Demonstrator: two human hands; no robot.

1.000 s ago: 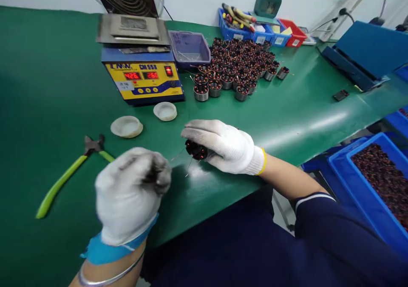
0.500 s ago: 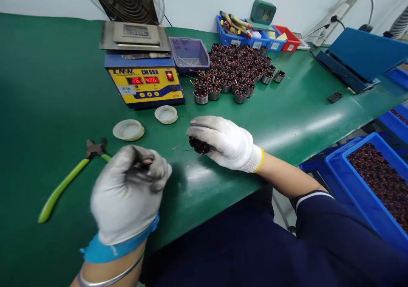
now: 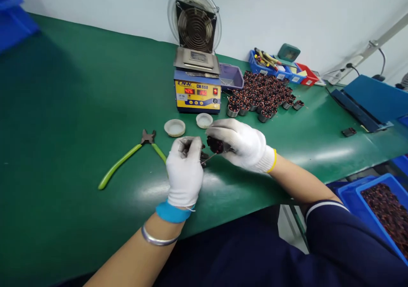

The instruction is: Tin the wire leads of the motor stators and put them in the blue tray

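"Why is the wound core [image 3: 216, 145] held up like that?"

"The right hand [image 3: 244, 146] carries it just above the table [image 3: 270, 185], it seems, with its dark end turned toward the left hand [image 3: 186, 161]. I'd guess that keeps the thin lead [image 3: 209, 157] within reach."

"And the cutters [image 3: 147, 137]?"

"They lie open at the left, handles toward the person, probably so they can be picked up quickly. The other cores [image 3: 263, 92] stand crowded farther back, likely to stay out of the way. The fan [image 3: 196, 27] sits behind the heated unit [image 3: 197, 96], perhaps to draw fumes."

"Where exactly is the core against the fingers?"

"Under the right hand's bent fingers, which pinch it near their tips; its near end sticks out toward the left. The left fingers are curled in, close beside it, apart from its body. The lead runs between core and left fingertips."

"Do those pinch the lead?"

"I can't tell; the glove hides the contact."
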